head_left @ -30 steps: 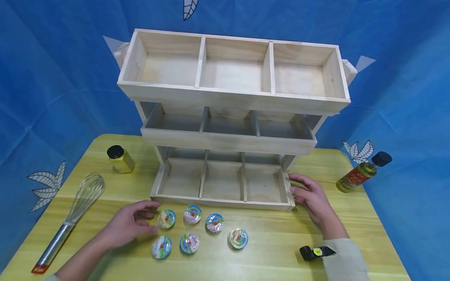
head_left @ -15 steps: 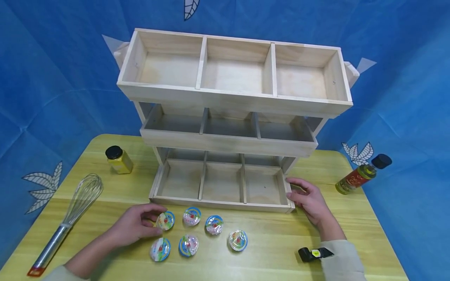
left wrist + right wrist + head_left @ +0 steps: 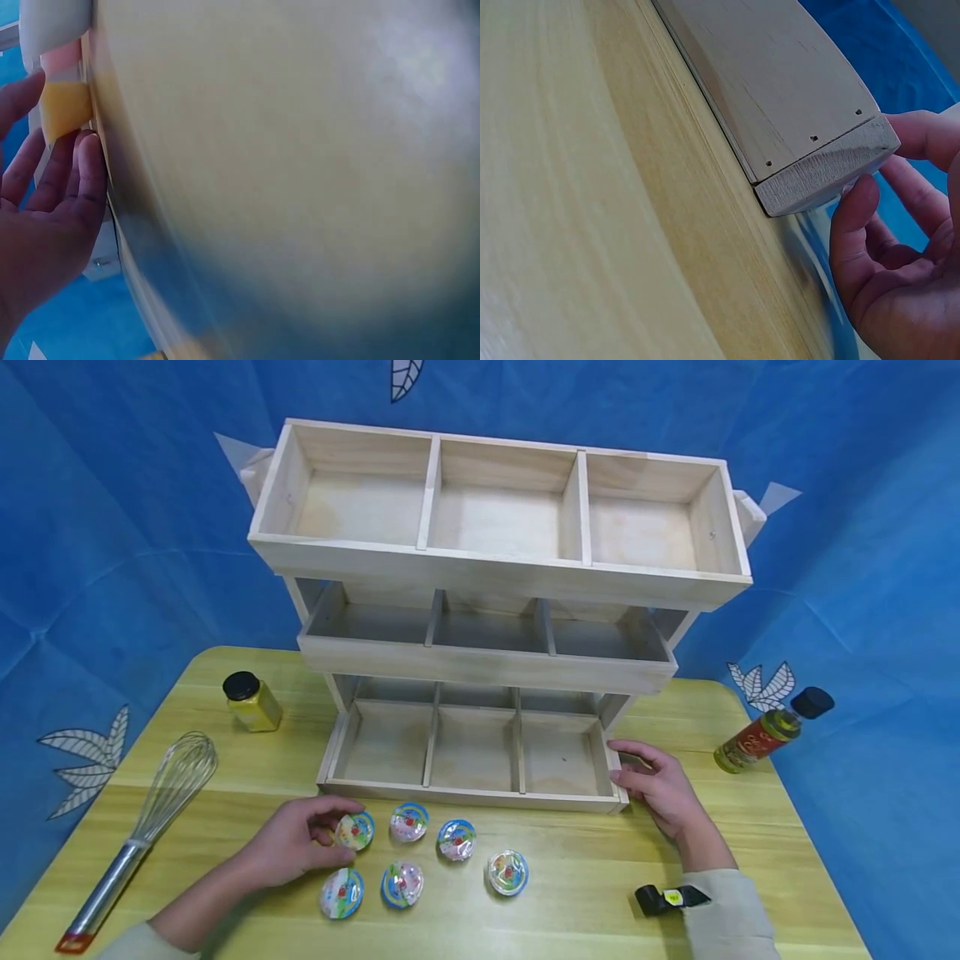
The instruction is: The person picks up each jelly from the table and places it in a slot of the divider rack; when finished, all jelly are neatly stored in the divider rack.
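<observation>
Several small jelly cups with printed foil lids lie in loose rows on the table in the head view. The yellowish jelly cup (image 3: 355,832) at the upper left of the group sits between the thumb and curled fingers of my left hand (image 3: 296,843). In the left wrist view this cup (image 3: 66,109) shows orange-yellow beside my fingertips, next to a white and a pink cup. My right hand (image 3: 663,789) grips the lower right corner of a three-tier wooden rack (image 3: 510,803). Its index finger and thumb are at the corner board (image 3: 832,169) in the right wrist view.
A whisk (image 3: 142,835) and a yellow jar with a black lid (image 3: 255,706) lie on the left. At the right are an oil bottle (image 3: 765,739) and a black strap (image 3: 663,900) by the right sleeve. A blue cloth (image 3: 862,568) hangs behind the rack.
My left hand has moved right and its thumb and fingers have closed around the yellowish jelly cup. The right hand stays at the rack's corner, and the view has shifted slightly.
</observation>
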`<state>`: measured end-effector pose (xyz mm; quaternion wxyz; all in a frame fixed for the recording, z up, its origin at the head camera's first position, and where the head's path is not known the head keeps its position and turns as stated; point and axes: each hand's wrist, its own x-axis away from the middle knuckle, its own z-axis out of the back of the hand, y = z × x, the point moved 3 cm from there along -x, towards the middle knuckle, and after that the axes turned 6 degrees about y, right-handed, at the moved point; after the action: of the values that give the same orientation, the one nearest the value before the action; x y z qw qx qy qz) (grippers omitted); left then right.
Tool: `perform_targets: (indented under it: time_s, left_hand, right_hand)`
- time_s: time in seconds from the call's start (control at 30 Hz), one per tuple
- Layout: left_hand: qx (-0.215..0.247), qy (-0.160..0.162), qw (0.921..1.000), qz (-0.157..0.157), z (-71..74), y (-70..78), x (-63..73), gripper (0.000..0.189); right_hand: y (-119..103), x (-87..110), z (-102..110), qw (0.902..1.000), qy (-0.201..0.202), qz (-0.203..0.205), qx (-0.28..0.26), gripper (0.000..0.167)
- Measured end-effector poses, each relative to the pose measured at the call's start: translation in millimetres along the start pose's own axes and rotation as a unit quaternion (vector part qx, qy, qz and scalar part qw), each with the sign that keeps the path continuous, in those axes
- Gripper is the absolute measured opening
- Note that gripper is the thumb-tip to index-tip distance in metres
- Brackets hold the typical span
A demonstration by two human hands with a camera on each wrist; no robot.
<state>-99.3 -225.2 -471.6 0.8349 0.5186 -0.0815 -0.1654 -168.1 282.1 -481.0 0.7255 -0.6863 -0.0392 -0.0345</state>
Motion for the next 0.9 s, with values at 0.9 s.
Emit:
perform_targets:
  time_s: [0.9]
  left_hand:
    - [0.119,0.093,0.9872,-0.051,5.0,33.2,-9.9,0.047]
  right_hand:
    - [-3,0.5,0,0.9997,0.003,-0.014,0.017,0.049]
